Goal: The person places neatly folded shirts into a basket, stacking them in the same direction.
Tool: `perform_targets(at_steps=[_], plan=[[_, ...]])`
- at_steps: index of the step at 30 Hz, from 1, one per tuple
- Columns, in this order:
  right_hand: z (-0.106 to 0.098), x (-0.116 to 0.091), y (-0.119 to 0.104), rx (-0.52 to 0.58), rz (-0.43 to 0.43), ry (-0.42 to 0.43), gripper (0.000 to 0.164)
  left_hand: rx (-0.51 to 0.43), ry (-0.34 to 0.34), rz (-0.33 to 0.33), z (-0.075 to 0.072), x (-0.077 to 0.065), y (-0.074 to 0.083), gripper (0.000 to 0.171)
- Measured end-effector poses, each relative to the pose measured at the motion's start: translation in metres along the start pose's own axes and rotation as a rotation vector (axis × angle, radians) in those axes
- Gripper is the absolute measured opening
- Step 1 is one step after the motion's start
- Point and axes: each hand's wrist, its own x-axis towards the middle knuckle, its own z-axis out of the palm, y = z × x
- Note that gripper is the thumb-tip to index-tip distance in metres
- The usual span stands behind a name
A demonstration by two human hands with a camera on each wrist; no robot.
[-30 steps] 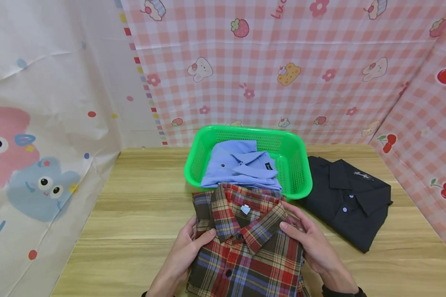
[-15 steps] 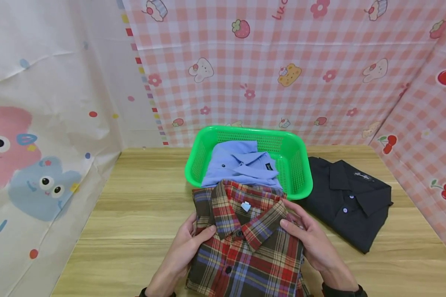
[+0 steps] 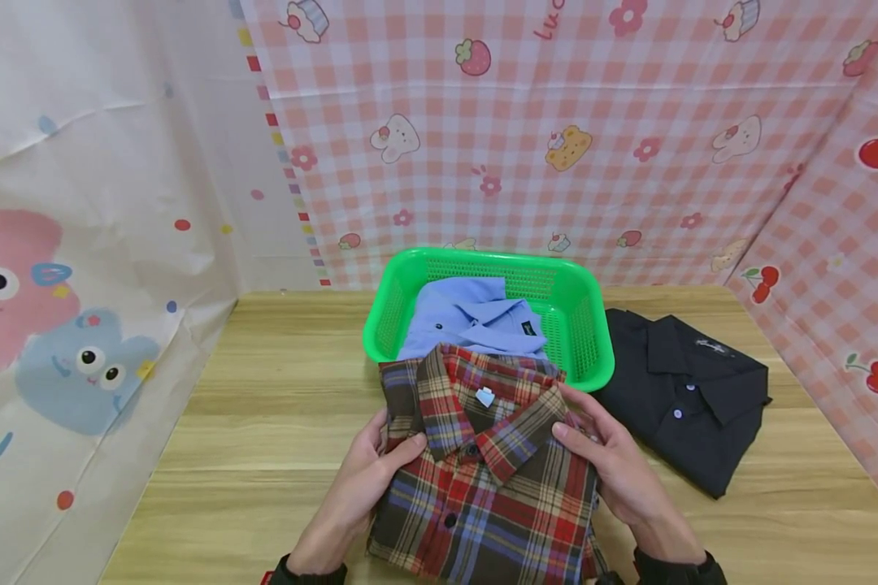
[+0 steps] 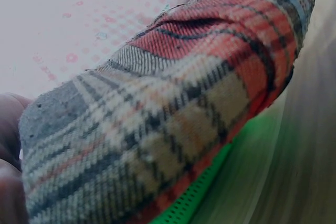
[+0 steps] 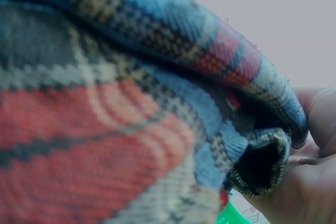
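Note:
A folded plaid shirt in red, brown, blue and cream is held between both hands in the head view, collar toward the back. My left hand grips its left side, thumb on top and fingers tucked beneath. On the right side my right hand pinches it the same way, thumb near the collar tip. The shirt's collar end overlaps the front rim of a green plastic basket. Inside that basket lies a folded light blue shirt. Plaid cloth fills much of the left wrist view, and folded layers fill the right.
A folded black shirt lies on the wooden table to the right of the basket. A pink checked cloth hangs behind, with a white printed cloth on the left.
The plaid shirt has moved slightly forward, its collar covering more of the basket's front rim and the light blue shirt. Both hands keep their hold and shift with it.

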Motion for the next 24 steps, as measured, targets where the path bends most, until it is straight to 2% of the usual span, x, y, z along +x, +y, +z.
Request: perform_targets(at_steps=[8,24], plan=[[-0.0011,0.0004,-0.0029,-0.009,-0.030,-0.010,0.069,-0.013,-0.024,0.016,0.0011,0.0034,0.0032,0.069],[-0.0014,0.0035,-0.0037,0.054,-0.066,-0.034,0.067,-0.025,-0.014,0.028,0.0014,0.0080,0.0074,0.065]])
